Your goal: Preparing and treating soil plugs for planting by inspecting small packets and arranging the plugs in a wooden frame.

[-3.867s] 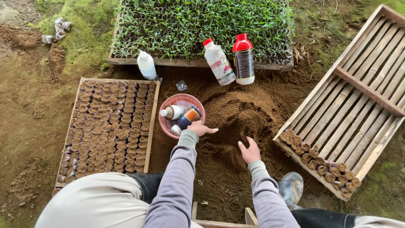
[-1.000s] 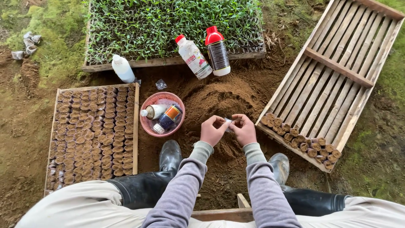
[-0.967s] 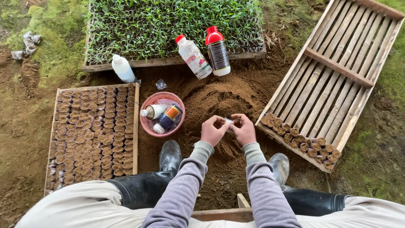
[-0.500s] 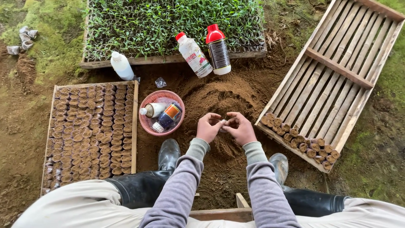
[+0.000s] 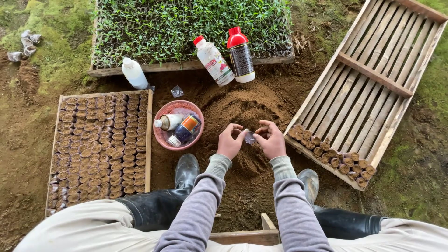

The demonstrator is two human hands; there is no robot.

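Bare ground, soil mound [image 5: 242, 112] — a small clear plastic sleeve [image 5: 250, 137] is pinched between left hand [image 5: 230, 141] and right hand [image 5: 271, 140], being opened; filling comes next.

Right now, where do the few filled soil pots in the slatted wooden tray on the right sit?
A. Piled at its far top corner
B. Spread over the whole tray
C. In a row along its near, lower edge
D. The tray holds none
C: the soil pots form a row along the near edge of the slatted tray, whose other slats are bare.
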